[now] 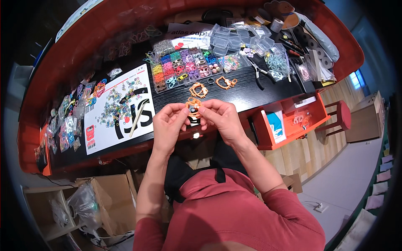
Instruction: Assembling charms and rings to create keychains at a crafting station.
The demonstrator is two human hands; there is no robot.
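Observation:
Just over the desk's front edge, I pinch a small orange plastic ring-shaped piece (193,101) between both hands. My left hand (168,125) grips its left side with thumb and fingers, and my right hand (222,121) holds the right side. Small dark and pale parts show between my thumbs, too small to name. Beyond my fingertips lies an orange ring with a shaped outline (198,95). A similar orange piece (226,86) lies to its right, with a small dark ring (210,80) between them.
Behind these stands a divided box (160,87) of colourful clips. Pliers (260,77) lie right, near clear lidded boxes (222,41). At left, a white sheet (100,140) bears scattered small rings and a pale stick (137,119). An open red drawer (289,140) juts out at right.

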